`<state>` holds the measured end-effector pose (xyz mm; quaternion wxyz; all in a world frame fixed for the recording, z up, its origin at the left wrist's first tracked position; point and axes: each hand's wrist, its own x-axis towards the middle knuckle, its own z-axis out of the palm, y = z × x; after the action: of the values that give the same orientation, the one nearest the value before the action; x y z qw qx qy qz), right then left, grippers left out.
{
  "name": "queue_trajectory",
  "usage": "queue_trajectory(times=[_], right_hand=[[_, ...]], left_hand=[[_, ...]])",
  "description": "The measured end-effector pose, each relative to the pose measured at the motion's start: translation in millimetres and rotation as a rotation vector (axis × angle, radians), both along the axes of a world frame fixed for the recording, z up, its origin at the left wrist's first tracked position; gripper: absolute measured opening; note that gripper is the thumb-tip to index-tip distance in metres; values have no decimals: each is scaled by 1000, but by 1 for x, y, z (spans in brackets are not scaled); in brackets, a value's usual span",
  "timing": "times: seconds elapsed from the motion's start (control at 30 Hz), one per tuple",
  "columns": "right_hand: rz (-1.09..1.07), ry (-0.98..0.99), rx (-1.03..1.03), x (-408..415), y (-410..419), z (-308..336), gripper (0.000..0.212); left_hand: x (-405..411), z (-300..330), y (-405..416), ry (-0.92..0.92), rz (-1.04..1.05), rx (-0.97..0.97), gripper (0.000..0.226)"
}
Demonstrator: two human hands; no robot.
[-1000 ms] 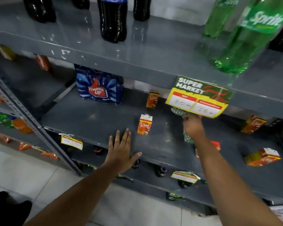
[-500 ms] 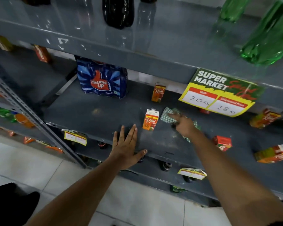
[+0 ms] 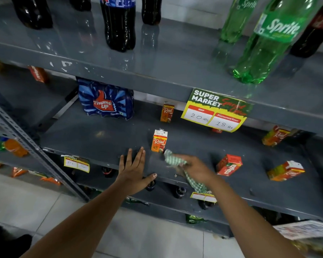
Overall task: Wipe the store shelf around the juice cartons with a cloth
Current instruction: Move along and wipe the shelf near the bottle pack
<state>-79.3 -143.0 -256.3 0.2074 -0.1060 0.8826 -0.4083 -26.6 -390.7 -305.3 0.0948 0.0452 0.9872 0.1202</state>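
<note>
Gripping a green-and-white checked cloth (image 3: 177,161), right hand (image 3: 196,169) presses it on the grey metal shelf (image 3: 101,138), just beside an upright orange juice carton (image 3: 159,140). Left hand (image 3: 132,171) flat, fingers spread, at shelf edge.

A shop, plainly a supermarket aisle: grey steel shelving (image 3: 175,84) on a slotted upright (image 3: 17,131), stocked with cola bottles (image 3: 119,28), green Sprite bottles (image 3: 268,45), a wrapped Thums Up multipack (image 3: 105,101) and scattered juice cartons (image 3: 159,140). Clipped to the shelf edge, a "Super Market" price tag (image 3: 215,110) listing MRP and discounted price.
</note>
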Motion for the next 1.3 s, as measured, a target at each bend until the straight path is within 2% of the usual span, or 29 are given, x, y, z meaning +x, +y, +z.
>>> queue_trajectory(times=[0.03, 0.1, 0.2, 0.27, 0.43, 0.6, 0.7, 0.8, 0.9, 0.93, 1.03, 1.17, 1.3], right_hand=[[-88, 35, -40, -9, 5, 6, 52], [-178, 173, 62, -28, 13, 7, 46], [-99, 187, 374, -32, 10, -14, 50], [-25, 216, 474, -21, 0, -25, 54], [78, 198, 374, 18, -20, -21, 55], [134, 169, 341, 52, -31, -18, 54], [123, 118, 257, 64, -31, -10, 51], [160, 36, 178, 70, -29, 0, 43], [36, -56, 66, 62, -16, 18, 39], [-67, 5, 78, 53, -9, 20, 41], [-266, 176, 301, 25, 11, 17, 47], [-142, 126, 469, 24, -2, -10, 56], [-65, 175, 427, 37, -40, -18, 59]], left_hand=[[-1, 0, 0, -7, 1, 6, 101], [0, -1, 0, -10, -4, 1, 102], [0, -3, -1, -7, -6, -4, 103], [-1, -3, -1, -11, -3, -14, 103], [0, -2, -1, -28, -3, -4, 100], [-1, -1, -1, -40, -12, 40, 107], [-2, -1, -1, -32, -4, 56, 113], [-1, -2, -2, -30, -1, 59, 109], [-2, 1, -2, -48, 1, 61, 106], [-3, 2, -2, -54, 3, 61, 107], [-2, 4, -1, -63, -5, 47, 106], [-2, 3, -2, -70, -21, 36, 97], [-2, 1, -6, -55, -51, 94, 104]])
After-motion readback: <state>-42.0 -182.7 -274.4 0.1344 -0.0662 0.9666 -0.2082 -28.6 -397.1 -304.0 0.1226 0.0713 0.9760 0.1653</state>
